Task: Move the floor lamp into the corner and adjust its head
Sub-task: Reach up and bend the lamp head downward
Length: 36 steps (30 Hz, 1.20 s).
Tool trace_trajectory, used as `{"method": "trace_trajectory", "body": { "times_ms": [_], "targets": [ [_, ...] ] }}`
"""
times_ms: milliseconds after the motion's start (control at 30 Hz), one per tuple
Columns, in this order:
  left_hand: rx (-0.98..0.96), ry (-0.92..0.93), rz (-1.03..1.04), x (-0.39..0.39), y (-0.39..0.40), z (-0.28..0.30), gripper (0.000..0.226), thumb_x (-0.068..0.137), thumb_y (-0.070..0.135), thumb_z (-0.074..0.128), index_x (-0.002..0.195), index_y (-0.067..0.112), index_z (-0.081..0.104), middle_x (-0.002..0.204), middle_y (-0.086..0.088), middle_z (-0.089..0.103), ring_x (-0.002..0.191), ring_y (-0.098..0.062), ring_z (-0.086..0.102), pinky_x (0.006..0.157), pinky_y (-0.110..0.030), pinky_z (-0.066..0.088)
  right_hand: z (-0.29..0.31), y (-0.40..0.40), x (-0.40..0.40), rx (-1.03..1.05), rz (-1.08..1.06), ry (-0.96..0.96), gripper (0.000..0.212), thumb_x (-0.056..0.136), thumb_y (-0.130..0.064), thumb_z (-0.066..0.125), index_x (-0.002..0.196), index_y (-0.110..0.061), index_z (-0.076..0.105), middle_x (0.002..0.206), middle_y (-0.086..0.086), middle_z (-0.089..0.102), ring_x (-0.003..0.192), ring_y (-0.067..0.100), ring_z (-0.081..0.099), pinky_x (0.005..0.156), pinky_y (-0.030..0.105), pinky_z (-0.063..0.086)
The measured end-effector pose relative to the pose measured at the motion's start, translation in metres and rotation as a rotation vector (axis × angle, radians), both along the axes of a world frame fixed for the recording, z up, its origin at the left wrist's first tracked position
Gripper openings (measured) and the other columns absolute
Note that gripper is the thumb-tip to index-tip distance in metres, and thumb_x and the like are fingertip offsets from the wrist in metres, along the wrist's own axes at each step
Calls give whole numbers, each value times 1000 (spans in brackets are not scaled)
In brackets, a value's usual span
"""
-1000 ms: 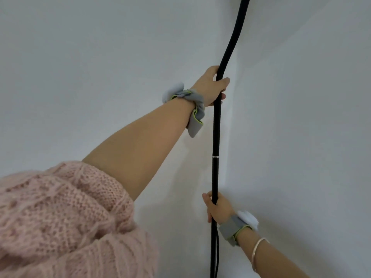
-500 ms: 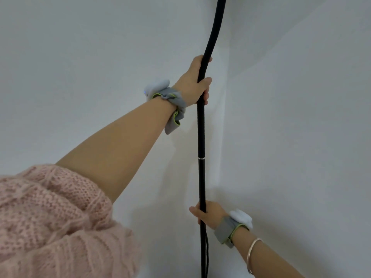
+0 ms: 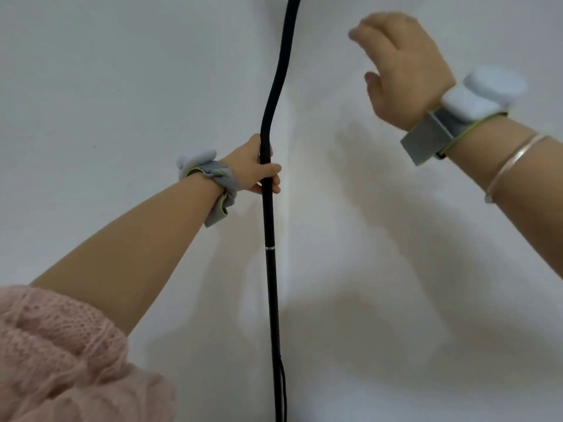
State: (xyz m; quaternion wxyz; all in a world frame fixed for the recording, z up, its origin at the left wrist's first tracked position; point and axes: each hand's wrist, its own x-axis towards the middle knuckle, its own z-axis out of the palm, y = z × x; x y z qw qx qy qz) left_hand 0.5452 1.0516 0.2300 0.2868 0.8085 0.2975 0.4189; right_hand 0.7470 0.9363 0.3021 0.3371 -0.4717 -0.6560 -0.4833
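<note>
We're looking into the bare corner (image 3: 288, 208) of an indoor room, most likely in a home. Two plain white walls (image 3: 122, 86) are meeting there, and a slim black floor lamp pole (image 3: 271, 269) is standing just in front, a thin cord (image 3: 284, 388) hanging beside it. Nothing more is showing to settle which room.
</note>
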Motion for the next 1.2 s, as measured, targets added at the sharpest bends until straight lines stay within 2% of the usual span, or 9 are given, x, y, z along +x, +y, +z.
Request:
{"method": "trace_trajectory", "body": {
  "times_ms": [67, 200, 367, 533, 600, 667, 867, 1033, 1200],
  "targets": [
    [-26, 19, -20, 2, -1, -2, 27, 90, 7, 49, 77, 24, 34, 69, -6, 59, 57, -16, 64, 56, -25, 59, 31, -4, -11, 49, -159, -164, 60, 83, -9, 47, 138, -7, 26, 148, 22, 30, 134, 41, 27, 109, 53, 22],
    [-81, 27, -66, -2, -5, -1, 26, 90, 6, 48, 77, 24, 33, 69, -6, 55, 60, -18, 62, 58, -26, 59, 69, 3, -48, -132, -436, -263, 86, 75, -15, 70, 142, -9, 15, 147, 26, 27, 134, 44, 24, 107, 62, 24],
    [-97, 97, -141, 1, -9, 2, 27, 90, 9, 48, 78, 27, 33, 69, -4, 57, 51, -6, 65, 50, -21, 58, 85, 3, -68, -217, -523, -333, 50, 82, -30, 61, 113, 6, 43, 120, 30, 47, 111, 46, 44, 94, 60, 39],
    [-71, 146, -184, 0, -7, 2, 26, 91, 11, 47, 77, 28, 31, 70, -4, 58, 52, -4, 67, 49, -22, 57, 87, -25, -71, -190, -707, -516, 57, 80, -51, 49, 92, 4, 54, 96, 25, 59, 98, 40, 53, 92, 51, 40],
    [-77, 140, -174, -4, -8, 4, 24, 91, 12, 47, 79, 27, 32, 71, -4, 58, 52, -5, 67, 47, -21, 57, 88, -32, -78, -224, -785, -488, 63, 80, -61, 37, 79, -1, 56, 76, 15, 61, 79, 33, 56, 89, 45, 42],
    [-91, 113, -139, -7, -7, 2, 18, 92, 12, 46, 85, 22, 33, 71, -5, 58, 53, -8, 66, 46, -21, 56, 82, -34, -83, -253, -854, -465, 64, 78, -66, 26, 68, -8, 52, 58, 6, 50, 58, 22, 44, 82, 41, 39],
    [-58, 104, -90, 10, -16, -7, 15, 94, 15, 40, 98, 13, 25, 69, -5, 56, 60, -16, 60, 52, -29, 56, 35, -46, -68, -300, -921, -186, 57, 90, -54, 30, 55, -9, 38, 50, 6, 41, 44, 17, 36, 47, 26, 16],
    [45, 76, -69, 32, -34, -14, 12, 95, 19, 35, 99, 15, 25, 65, -5, 55, 55, -17, 58, 65, -39, 57, -6, -66, -51, -386, -708, 371, 52, 89, -53, 33, 62, -9, 37, 52, 6, 33, 46, 18, 30, 47, 26, 17],
    [1, 90, -32, 44, -59, -47, 17, 95, 16, 34, 108, 10, 25, 78, -15, 53, 51, -18, 52, 51, -29, 47, -52, -91, -54, -200, -758, 378, 30, 94, -28, 33, 104, -4, 47, 91, 18, 59, 85, 35, 58, 70, 36, 28]
  ]
}}
